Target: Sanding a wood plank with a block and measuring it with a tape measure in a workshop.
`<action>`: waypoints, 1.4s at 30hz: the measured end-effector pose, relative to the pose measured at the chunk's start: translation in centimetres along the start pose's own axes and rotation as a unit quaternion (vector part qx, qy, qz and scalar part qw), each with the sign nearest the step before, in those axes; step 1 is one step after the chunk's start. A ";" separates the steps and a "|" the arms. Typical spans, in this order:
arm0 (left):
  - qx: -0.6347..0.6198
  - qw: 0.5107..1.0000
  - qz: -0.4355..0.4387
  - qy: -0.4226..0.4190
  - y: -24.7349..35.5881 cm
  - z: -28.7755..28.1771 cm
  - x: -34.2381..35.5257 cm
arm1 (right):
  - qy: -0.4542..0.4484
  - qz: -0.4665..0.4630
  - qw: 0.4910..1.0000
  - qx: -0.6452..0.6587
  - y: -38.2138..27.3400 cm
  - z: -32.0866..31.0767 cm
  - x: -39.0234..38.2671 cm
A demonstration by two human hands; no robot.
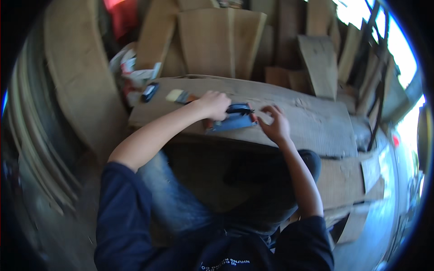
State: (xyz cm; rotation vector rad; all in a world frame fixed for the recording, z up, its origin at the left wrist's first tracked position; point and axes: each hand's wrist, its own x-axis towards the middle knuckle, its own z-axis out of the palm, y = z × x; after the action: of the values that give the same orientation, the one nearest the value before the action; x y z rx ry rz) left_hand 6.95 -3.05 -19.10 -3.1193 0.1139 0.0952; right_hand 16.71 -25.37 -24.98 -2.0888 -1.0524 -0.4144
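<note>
My left hand (215,106) is closed over the left end of a hand tool (230,122) with a dark handle, a blue-grey body and orange parts, on a wooden plank (316,122). Just right of it my right hand (275,122) is open, fingers curved and apart, near the tool's right orange end. A brush (176,95) with pale bristles lies behind my left hand, its handle partly hidden by the hand. A small dark object (150,91) lies at the plank's left end.
Boards lean along the back (205,40) and left (77,81). A red item (118,16) and crumpled white-and-red packaging (133,74) sit behind the plank's left side. My legs (172,189) are below the plank. More boards (343,180) lie at the right, beside a bright opening.
</note>
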 end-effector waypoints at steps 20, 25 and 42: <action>-0.132 0.978 -0.091 -0.130 -2.4 -5.0 0.5 | -0.001 0.221 0.957 -0.187 22.4 2.5 20.3; -0.164 0.958 -0.135 -0.194 -5.2 -3.6 0.7 | -0.020 0.111 0.977 -0.183 29.4 14.4 26.1; -0.236 0.903 -0.079 -0.350 -8.0 1.7 6.3 | -0.049 0.088 0.971 -0.217 30.6 16.4 28.6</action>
State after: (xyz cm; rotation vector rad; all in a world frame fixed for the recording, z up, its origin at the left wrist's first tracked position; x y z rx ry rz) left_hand 13.72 4.50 -21.04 -3.2730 -0.2047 1.4073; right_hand 57.64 -9.16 -34.17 -2.5906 -0.8765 -0.4899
